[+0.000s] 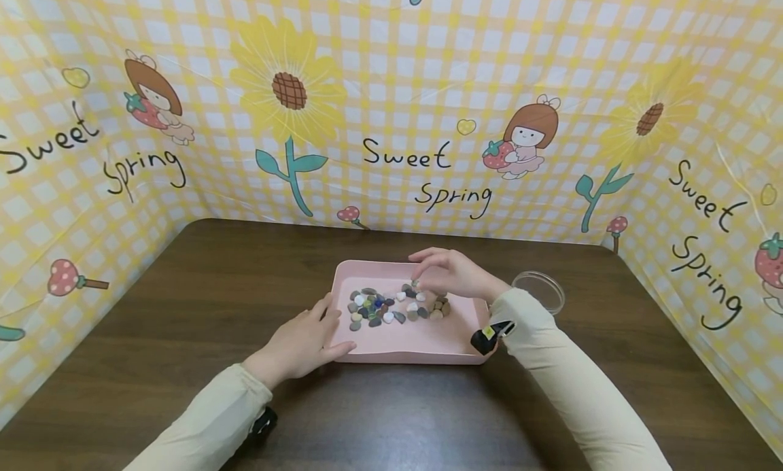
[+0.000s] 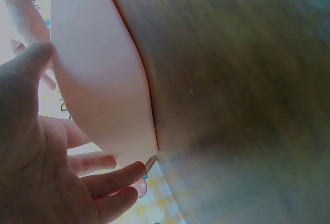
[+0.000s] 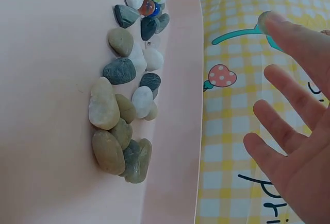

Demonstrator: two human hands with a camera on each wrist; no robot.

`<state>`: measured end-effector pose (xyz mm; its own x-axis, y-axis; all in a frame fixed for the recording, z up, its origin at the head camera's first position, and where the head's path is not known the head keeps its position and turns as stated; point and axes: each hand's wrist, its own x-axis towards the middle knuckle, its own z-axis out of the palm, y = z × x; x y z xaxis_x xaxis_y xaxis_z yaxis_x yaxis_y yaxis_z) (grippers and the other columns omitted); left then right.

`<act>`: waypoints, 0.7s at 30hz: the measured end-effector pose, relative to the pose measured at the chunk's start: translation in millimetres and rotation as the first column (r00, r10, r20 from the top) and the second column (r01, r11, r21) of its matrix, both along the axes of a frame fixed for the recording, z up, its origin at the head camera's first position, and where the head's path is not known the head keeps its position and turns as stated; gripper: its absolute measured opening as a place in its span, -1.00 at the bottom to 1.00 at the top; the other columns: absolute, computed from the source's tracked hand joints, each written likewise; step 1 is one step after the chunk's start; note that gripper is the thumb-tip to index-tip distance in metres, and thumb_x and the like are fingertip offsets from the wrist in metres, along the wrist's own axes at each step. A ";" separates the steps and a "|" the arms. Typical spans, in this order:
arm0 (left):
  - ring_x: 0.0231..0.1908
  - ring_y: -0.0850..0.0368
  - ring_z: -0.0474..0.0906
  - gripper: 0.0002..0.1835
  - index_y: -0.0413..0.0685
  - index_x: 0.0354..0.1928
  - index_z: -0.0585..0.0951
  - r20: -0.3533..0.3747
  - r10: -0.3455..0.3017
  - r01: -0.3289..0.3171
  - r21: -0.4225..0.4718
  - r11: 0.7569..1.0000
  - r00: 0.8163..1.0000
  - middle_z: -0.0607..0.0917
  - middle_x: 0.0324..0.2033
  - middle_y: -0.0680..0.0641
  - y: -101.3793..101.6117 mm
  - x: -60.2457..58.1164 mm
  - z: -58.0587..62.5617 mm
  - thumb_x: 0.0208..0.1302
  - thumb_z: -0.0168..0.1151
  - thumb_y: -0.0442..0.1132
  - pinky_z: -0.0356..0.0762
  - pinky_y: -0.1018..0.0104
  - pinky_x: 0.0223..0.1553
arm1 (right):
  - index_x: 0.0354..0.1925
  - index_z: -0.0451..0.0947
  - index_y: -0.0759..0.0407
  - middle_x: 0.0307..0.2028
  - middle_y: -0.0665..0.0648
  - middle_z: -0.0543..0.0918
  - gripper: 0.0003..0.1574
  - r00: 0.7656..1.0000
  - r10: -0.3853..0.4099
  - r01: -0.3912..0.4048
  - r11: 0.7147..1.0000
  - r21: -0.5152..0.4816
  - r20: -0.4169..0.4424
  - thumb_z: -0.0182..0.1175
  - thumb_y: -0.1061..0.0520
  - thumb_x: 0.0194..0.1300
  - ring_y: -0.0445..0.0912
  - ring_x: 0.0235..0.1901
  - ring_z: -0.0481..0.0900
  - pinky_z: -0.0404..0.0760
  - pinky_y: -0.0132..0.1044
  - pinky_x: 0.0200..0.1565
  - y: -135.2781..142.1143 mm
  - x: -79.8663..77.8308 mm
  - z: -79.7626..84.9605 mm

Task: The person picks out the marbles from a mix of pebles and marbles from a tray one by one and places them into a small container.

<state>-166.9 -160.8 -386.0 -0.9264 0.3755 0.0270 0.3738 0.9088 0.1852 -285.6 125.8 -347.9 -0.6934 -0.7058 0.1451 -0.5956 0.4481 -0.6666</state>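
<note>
- Nearest are two pale sleeves [image 1: 211, 420], both cut off by the bottom edge in the head view, with a black gadget [image 1: 485, 339] at the right wrist.
- Left hand [image 1: 298, 340] is loose, fingers mostly straight, touching the tray's left side. Left wrist view shows the tray's outer wall between thumb and fingers; no stones visible from there.
- Pink tray [image 1: 428, 340] sits mid-table [image 1: 122, 379].
- Stones [image 3: 119, 71] lie in it: mixed cluster on the left, white and dark ones in the middle, tan ones at right. Right wrist view makes the marbles [image 3: 148, 6] way clearer, orange, blue and green, though the top edge crops that cluster.
- Right hand [image 1: 455, 275] is over the tray's far part, pinching a small greenish piece [image 3: 264, 23] at its fingertips. Can't tell if it's stone or glass. In the head view this hand hides some of the tray behind it.
- Clear round rim [image 1: 561, 298] just right of the tray, only in the head view, partly behind the sleeve. Lid or dish? Can't tell.
- Farthest is the yellow checked cloth [image 1: 391, 77].
</note>
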 end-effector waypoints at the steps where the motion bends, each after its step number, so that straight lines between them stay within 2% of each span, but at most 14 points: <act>1: 0.17 -0.28 0.42 -0.21 -0.31 0.18 0.45 -0.002 -0.001 0.001 0.001 1.000 1.000 0.24 0.32 -0.39 -0.1 0.1 -0.2 0.23 -0.01 0.29 0.39 -0.09 0.17 | -0.25 0.66 0.05 0.21 0.18 0.48 -0.87 1.000 -0.005 0.005 1.000 0.000 -0.006 0.27 0.12 0.19 0.07 0.25 0.37 0.41 0.01 0.20 0.9 1.4 0.4; 10: 0.17 -0.27 0.43 -0.22 -0.30 0.18 0.45 -0.012 -0.001 0.001 -0.004 1.000 1.000 0.25 0.32 -0.39 -0.3 -1.2 -2.1 0.24 -0.01 0.28 0.39 -0.08 0.17 | -0.24 0.66 0.09 0.20 0.18 0.48 -0.87 1.000 -0.014 0.013 1.000 -0.022 -0.027 0.26 0.15 0.20 0.07 0.25 0.37 0.41 0.04 0.19 9.5 9.7 1.9; 21: 0.15 -0.30 0.43 -0.22 -0.29 0.20 0.43 0.018 0.012 -0.012 -0.004 1.000 1.000 0.23 0.33 -0.39 0.5 0.0 0.7 0.23 0.01 0.28 0.42 -0.10 0.14 | -0.22 0.67 0.02 0.21 0.11 0.48 -0.84 0.996 -0.077 0.075 0.997 -0.032 -0.047 0.28 0.09 0.18 0.03 0.26 0.36 0.33 0.06 0.24 25.6 18.5 7.4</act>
